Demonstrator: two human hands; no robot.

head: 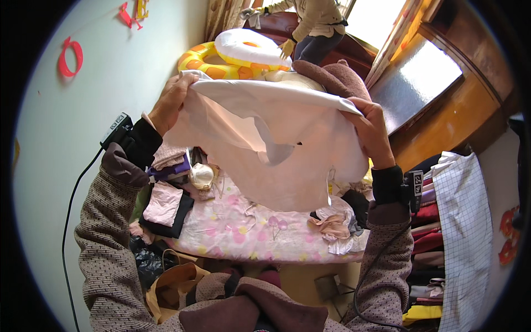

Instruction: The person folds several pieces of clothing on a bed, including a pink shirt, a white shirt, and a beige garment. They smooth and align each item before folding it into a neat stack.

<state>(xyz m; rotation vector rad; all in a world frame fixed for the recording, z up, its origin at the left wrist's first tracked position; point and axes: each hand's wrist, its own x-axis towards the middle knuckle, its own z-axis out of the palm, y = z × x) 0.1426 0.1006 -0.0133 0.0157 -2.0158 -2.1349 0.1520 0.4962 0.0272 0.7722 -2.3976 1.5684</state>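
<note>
A thin, pale pinkish-white garment (290,174) hangs spread out in front of me, held up by its top edge. My left hand (172,99) grips the upper left corner, and my right hand (369,124) grips the upper right. The cloth dips in loose folds in its middle, with a small dark spot near the centre. Behind and below it lies a bed with a pink floral sheet (232,245), partly hidden by the cloth. Folded on the bed's left side are a light pink garment (163,203) and a black one (186,211) under it.
A cream bra (202,176) lies beside folded clothes. Crumpled garments (336,220) sit at the bed's right. Inflatable rings (253,45), a brown plush toy (340,79) and another person (317,25) are beyond. A paper bag (174,282) stands below left; hanging clothes (460,199) line the right.
</note>
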